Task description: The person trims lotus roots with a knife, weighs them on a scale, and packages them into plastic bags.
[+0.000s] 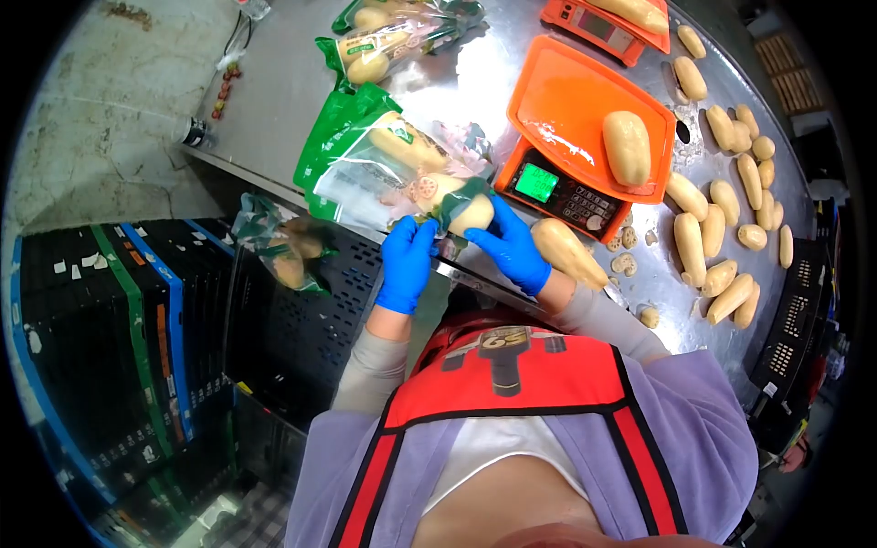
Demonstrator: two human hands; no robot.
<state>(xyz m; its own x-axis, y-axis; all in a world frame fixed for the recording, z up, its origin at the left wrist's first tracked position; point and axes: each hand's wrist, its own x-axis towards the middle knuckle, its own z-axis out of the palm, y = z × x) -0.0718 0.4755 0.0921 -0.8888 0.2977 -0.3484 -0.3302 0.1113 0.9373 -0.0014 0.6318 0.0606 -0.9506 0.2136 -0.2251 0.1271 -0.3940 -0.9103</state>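
Note:
My left hand [408, 263], in a blue glove, pinches the near edge of a clear and green plastic bag [352, 169] at the table's front edge. Pale lotus root pieces [402, 142] show inside the bag. At its right end my right hand [513, 248], also gloved in blue, touches a rounded root piece [472, 215], with thumb and fingers apart around its side. Just beyond stands an orange scale [566, 110] with a lit green display, one root piece [627, 149] lying on its pan.
Several loose roots [690, 247] lie on the metal table [247, 110] at the right. Another orange scale [603, 27] and more filled bags [388, 46] are at the back. Below left, a black crate [301, 333] holds a bag [285, 245], beside stacked crates [91, 338].

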